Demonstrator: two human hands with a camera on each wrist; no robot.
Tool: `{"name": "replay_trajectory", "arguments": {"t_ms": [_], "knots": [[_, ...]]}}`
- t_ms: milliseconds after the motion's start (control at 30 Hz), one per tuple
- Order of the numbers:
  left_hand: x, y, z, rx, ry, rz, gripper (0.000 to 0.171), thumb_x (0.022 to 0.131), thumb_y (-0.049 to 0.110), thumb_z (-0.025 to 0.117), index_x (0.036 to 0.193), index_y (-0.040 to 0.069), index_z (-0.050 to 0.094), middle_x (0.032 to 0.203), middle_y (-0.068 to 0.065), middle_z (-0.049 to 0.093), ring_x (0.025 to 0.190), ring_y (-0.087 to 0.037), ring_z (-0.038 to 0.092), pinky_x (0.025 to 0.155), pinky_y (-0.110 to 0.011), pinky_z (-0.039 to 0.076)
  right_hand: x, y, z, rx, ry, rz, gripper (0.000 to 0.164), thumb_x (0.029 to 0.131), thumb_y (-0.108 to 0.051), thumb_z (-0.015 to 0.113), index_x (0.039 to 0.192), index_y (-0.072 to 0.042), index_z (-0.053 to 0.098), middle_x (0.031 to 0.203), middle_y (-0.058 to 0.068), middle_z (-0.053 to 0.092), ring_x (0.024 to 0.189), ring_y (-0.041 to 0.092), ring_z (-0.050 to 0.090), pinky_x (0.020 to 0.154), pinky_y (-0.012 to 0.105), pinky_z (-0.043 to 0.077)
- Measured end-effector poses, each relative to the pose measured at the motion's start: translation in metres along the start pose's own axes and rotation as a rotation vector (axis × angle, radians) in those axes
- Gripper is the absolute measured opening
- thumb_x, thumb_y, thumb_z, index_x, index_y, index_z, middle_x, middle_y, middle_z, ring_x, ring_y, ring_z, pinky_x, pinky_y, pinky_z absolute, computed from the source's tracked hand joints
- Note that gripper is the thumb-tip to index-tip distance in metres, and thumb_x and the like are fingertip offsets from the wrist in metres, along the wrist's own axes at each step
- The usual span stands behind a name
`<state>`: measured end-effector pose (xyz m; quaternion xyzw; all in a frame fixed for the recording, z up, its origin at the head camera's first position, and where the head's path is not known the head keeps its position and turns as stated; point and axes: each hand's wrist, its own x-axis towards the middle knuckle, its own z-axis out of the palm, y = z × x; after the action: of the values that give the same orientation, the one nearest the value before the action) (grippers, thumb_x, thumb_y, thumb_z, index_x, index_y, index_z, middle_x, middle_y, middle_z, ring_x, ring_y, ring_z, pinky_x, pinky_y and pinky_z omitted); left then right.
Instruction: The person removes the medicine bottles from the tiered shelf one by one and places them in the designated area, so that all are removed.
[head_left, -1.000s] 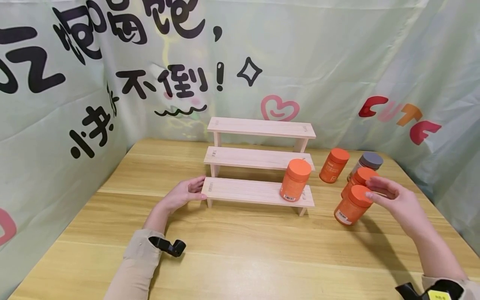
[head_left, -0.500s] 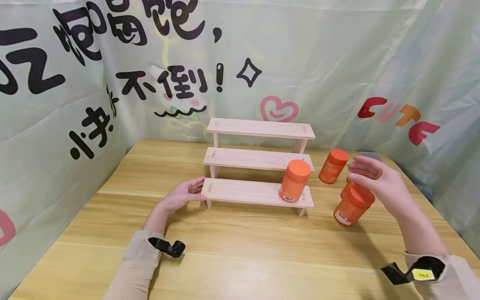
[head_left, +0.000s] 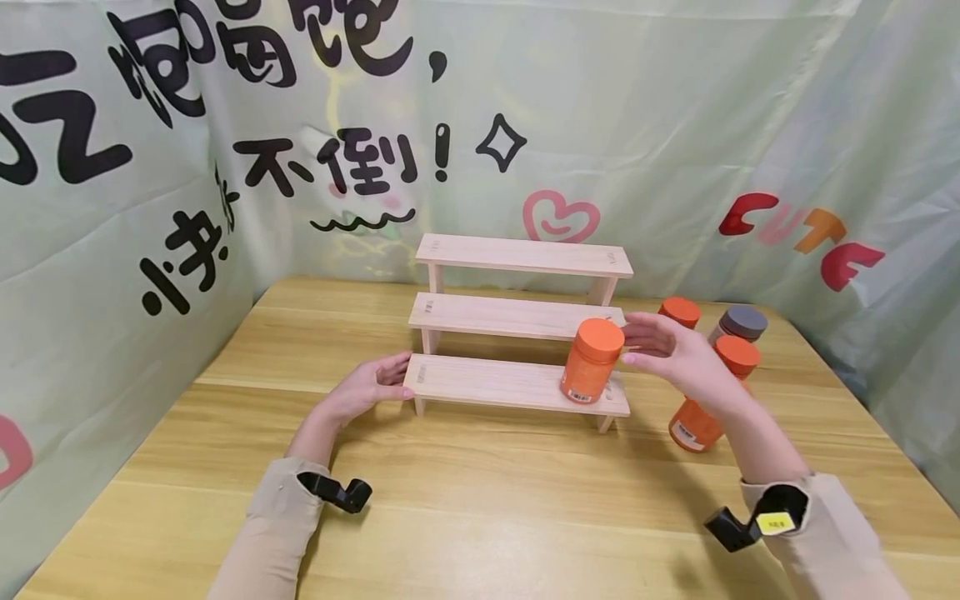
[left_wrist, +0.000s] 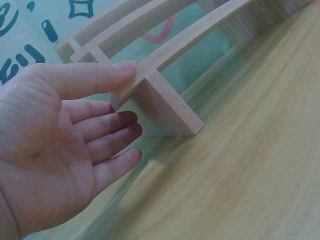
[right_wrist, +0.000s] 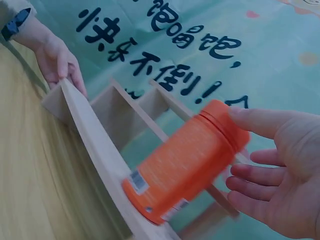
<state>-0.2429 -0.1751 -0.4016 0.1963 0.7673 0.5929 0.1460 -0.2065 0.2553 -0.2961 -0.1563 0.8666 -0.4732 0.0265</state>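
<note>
A three-tier wooden display shelf (head_left: 480, 379) stands on the table. An orange jar (head_left: 590, 367) with an orange lid is upright on the right end of its lowest tier. My left hand (head_left: 367, 387) holds the left end of that tier; in the left wrist view the thumb (left_wrist: 107, 77) lies on top of the board with the index finger at its underside. My right hand (head_left: 675, 354) is just right of the jar, fingers spread and loosely bent. In the right wrist view its thumb (right_wrist: 260, 120) overlaps the edge of the jar's lid (right_wrist: 225, 122).
Right of the shelf stand more orange jars, one at the front (head_left: 693, 427), one behind it (head_left: 738, 357) and one farther back (head_left: 678, 311), partly hidden by my right hand and arm. A grey-lidded jar (head_left: 742, 321) is near them. A printed cloth (head_left: 660, 125) hangs behind the table.
My right hand has moved left, from the group of jars on the right to the jar on the lowest tier. My left hand has stayed on the shelf's end.
</note>
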Motion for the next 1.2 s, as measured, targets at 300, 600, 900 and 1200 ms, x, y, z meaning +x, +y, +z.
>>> {"name": "replay_trajectory", "arguments": {"t_ms": [300, 600, 900, 1200], "knots": [[-0.001, 0.003, 0.001, 0.006, 0.008, 0.000, 0.077, 0.084, 0.008, 0.065, 0.143, -0.010, 0.018, 0.146, -0.026, 0.024, 0.132, -0.042, 0.027, 0.108, -0.049, 0.022, 0.011, -0.002, 0.022, 0.034, 0.005, 0.006, 0.065, 0.085, -0.024, 0.068, 0.139, -0.004, 0.037, 0.130, 0.016, 0.051, 0.110, 0.019, 0.054, 0.083, 0.016, 0.046], [-0.001, 0.002, 0.001, 0.001, 0.005, 0.010, 0.077, 0.084, 0.007, 0.065, 0.142, -0.011, 0.018, 0.146, -0.027, 0.023, 0.132, -0.042, 0.027, 0.108, -0.049, 0.022, 0.016, 0.004, 0.035, 0.002, 0.075, -0.037, 0.060, 0.081, -0.021, 0.073, 0.131, -0.004, 0.044, 0.117, 0.014, 0.056, 0.096, 0.011, 0.057, 0.079, 0.019, 0.049], [-0.001, 0.001, 0.002, 0.007, 0.007, 0.017, 0.076, 0.084, 0.007, 0.065, 0.142, -0.011, 0.018, 0.146, -0.026, 0.024, 0.132, -0.041, 0.027, 0.108, -0.049, 0.022, 0.014, 0.005, 0.033, -0.037, 0.093, -0.026, 0.058, 0.081, -0.022, 0.072, 0.130, -0.004, 0.046, 0.116, 0.012, 0.057, 0.095, 0.014, 0.057, 0.077, 0.020, 0.049], [0.000, 0.001, 0.001, 0.006, 0.005, 0.014, 0.076, 0.085, 0.008, 0.064, 0.142, -0.011, 0.018, 0.146, -0.026, 0.023, 0.132, -0.041, 0.026, 0.108, -0.048, 0.021, 0.011, -0.002, 0.023, -0.060, 0.070, 0.010, 0.062, 0.083, -0.026, 0.070, 0.134, -0.005, 0.042, 0.119, 0.013, 0.054, 0.097, 0.021, 0.056, 0.076, 0.023, 0.050]]}}
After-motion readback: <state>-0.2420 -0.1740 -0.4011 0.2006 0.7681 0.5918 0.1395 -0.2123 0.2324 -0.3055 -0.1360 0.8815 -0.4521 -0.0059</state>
